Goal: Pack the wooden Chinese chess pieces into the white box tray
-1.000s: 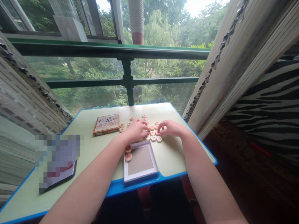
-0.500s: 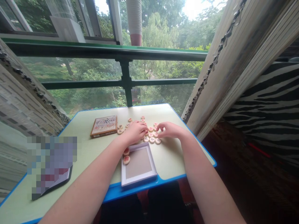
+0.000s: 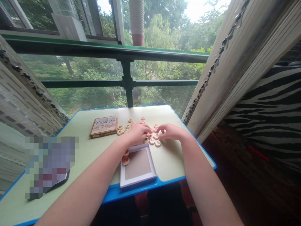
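Several round wooden xiangqi pieces (image 3: 152,141) with red or dark characters lie in a loose cluster mid-table. Over the cluster's left part, my left hand (image 3: 139,133) reaches with bent fingers, hiding some pieces and the fingertips' contact. From the right, my right hand (image 3: 171,131) comes in with thumb and index finger apart, close to the pieces at the cluster's right edge. Whether it touches them is unclear. In front is a shallow white box tray (image 3: 138,181). One red-character piece (image 3: 125,161) sits at its left side, with another partly behind my left forearm.
A printed Chinese chess box lid (image 3: 103,126) lies at the back left. Farther left on the table is a blurred-out flat object (image 3: 50,168). Beyond the blue-edged table (image 3: 174,166) run a green railing (image 3: 152,55) and a window, with curtains (image 3: 218,69) at both sides.
My left hand has shifted slightly to the right over the pieces. The right hand stays almost in place, and the whole view has moved a little.
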A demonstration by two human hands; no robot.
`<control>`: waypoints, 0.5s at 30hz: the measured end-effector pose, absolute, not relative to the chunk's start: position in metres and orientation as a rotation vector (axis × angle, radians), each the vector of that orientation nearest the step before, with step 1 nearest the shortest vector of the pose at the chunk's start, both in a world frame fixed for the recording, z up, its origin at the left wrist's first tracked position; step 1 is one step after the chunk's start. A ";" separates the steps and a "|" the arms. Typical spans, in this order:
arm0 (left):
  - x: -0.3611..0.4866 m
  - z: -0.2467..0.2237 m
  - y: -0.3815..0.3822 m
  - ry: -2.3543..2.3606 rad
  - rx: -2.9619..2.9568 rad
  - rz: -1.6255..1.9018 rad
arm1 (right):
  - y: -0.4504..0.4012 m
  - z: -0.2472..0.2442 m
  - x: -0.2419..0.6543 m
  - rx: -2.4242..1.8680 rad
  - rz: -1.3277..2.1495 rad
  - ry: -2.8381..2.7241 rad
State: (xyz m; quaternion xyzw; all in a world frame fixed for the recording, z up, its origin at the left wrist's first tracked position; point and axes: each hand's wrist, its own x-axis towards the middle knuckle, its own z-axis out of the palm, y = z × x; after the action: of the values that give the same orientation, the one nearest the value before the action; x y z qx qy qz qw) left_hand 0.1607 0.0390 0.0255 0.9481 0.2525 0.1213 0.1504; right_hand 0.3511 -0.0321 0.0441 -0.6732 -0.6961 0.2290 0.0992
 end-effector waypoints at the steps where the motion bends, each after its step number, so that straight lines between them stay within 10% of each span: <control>1: 0.161 0.026 0.038 0.723 2.729 0.339 | -0.032 0.044 0.352 -1.994 0.687 -2.066; 15: 0.152 0.027 0.048 0.961 2.681 0.378 | -0.032 0.046 0.349 -2.025 0.720 -2.060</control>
State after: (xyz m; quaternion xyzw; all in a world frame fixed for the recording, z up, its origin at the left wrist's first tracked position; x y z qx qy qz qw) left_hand 0.1522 0.0475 0.0266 0.9248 0.3315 0.1303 0.1337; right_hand 0.3487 -0.0317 0.0461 -0.6780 -0.6895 0.2410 0.0822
